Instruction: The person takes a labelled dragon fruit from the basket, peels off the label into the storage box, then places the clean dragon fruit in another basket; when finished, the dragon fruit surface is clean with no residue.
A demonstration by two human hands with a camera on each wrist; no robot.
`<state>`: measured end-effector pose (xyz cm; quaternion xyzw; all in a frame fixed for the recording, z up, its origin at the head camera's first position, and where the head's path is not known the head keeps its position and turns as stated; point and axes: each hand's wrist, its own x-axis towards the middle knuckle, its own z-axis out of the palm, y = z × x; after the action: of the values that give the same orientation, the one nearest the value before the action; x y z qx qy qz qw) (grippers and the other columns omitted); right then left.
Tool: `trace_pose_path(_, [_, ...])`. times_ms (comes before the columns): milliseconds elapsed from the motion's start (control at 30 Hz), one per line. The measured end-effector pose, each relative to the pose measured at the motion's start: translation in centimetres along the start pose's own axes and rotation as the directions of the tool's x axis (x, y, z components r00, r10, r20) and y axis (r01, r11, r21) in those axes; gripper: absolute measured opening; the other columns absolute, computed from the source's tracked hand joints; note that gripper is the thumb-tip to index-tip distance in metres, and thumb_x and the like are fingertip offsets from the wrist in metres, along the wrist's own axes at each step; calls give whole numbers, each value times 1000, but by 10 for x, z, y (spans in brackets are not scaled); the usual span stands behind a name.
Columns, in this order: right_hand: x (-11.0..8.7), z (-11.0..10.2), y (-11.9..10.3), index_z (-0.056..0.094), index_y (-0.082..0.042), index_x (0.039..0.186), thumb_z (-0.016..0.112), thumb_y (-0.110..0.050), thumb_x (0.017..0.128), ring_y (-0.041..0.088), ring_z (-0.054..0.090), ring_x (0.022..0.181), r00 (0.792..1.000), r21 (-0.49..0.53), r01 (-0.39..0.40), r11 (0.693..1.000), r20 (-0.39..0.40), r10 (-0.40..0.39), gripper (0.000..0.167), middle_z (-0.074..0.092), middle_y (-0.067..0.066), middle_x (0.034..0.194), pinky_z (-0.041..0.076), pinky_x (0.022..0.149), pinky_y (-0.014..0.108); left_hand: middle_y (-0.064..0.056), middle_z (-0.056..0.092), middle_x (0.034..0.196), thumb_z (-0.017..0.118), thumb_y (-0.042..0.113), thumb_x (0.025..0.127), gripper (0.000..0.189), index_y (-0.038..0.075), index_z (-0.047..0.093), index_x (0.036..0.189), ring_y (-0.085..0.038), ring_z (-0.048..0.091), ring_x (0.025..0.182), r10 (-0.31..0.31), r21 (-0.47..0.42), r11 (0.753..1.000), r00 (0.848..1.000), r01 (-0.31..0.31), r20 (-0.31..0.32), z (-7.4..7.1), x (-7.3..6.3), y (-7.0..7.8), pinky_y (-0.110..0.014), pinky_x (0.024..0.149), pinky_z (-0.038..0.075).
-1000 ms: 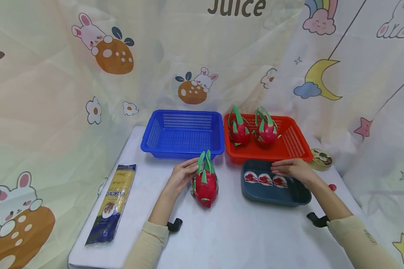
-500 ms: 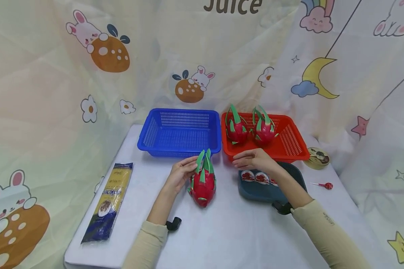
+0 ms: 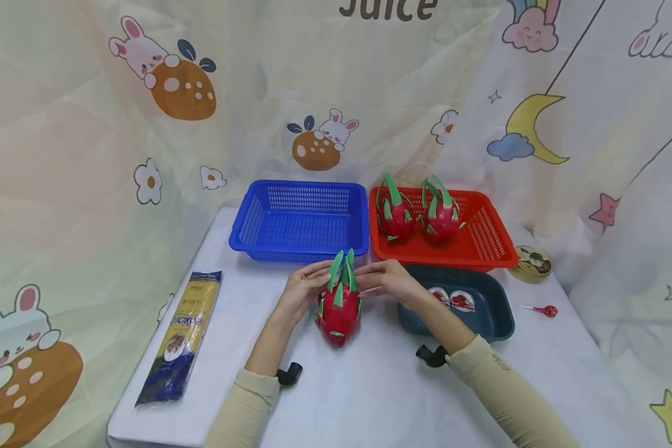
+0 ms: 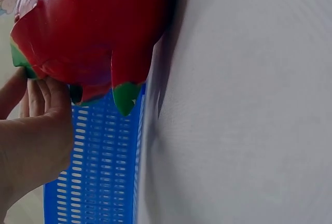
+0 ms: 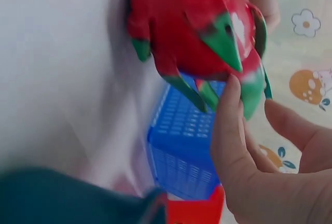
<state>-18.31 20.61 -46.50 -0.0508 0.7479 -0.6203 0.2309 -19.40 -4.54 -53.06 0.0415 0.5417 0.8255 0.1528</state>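
In the head view a red dragon fruit with green leaves lies at the middle of the white table, its leafy end pointing to the back. My left hand grips it from the left beside the leaves; the left wrist view shows the thumb and fingers at a green scale. My right hand comes in from the right, its fingers nearly straight and right at the fruit. The right wrist view has the forefinger against the fruit and the thumb spread apart from it.
Behind stand a blue basket and a red basket with two dragon fruits. A dark teal tray with round stickers sits under my right forearm. A pasta packet lies left; a round tin and lollipop lie right.
My right hand has moved left from over the teal tray to the dragon fruit, uncovering the lollipop. The left hand and the fruit have stayed about where they were.
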Motion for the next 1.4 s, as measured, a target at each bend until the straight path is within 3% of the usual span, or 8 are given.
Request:
trace_pose_path(167, [0,5,8,69,5,128,67,-9,101,29,76,100,996,72,-2,997,-86,8,31,77,17,111,52,101,60,-11,73,126,68,3,99,42,-2,62,140,-16,71,109,-5,18,1000,1000,5,15,1,2,1,-28,92,59])
trace_pose_path(367, [-3,17,13,66,9,125,72,-12,99,29,77,97,997,159,47,986,-62,-37,33,76,20,110,57,96,54,-8,76,116,64,-3,99,44,-6,57,143,-15,72,103,4,6,1000,1000,-4,6,-2,0,4,-26,88,59])
trace_pose_path(567, [-5,19,10,70,4,122,71,-14,100,27,76,99,988,132,96,987,-130,-79,28,78,15,107,60,94,48,-5,76,114,65,-3,99,55,-14,44,148,-14,71,103,42,-51,998,997,-39,62,-1,2,7,-26,89,58])
trace_pose_path(767, [-17,11,-10,71,-1,126,72,-17,100,27,75,103,986,110,89,990,-154,-72,31,78,13,111,60,95,44,-8,73,116,60,-6,100,45,-15,49,143,-16,71,105,82,-155,985,995,-72,59,6,2,10,-30,97,58])
trace_pose_path(867, [-27,3,-25,69,0,127,73,-18,99,27,75,103,980,120,114,986,-174,-92,33,78,13,112,60,95,43,-12,70,116,59,-7,101,36,-12,57,137,-18,71,105,103,-209,973,994,-93,36,8,3,14,-33,103,56])
trace_pose_path(967, [-37,-10,-40,67,3,128,74,-17,99,24,76,101,972,139,157,978,-197,-129,37,79,10,110,61,94,42,-24,66,128,57,-3,103,32,-10,58,134,-23,70,111,76,-239,969,996,-65,37,11,4,18,-36,107,53])
trace_pose_path(1167, [-53,-47,-66,62,9,131,71,-15,100,18,76,96,951,179,231,956,-248,-183,40,79,2,102,62,89,35,-32,52,149,46,3,109,43,-14,44,149,-40,54,139,0,-256,966,993,31,120,25,8,18,-45,117,43])
trace_pose_path(1400, [-67,-94,-82,65,5,126,71,-16,100,18,75,92,929,199,268,943,-313,-198,33,71,5,111,62,87,30,-35,40,156,41,0,109,48,-17,34,153,-45,42,146,-76,-250,960,978,124,192,47,21,8,-53,123,32])
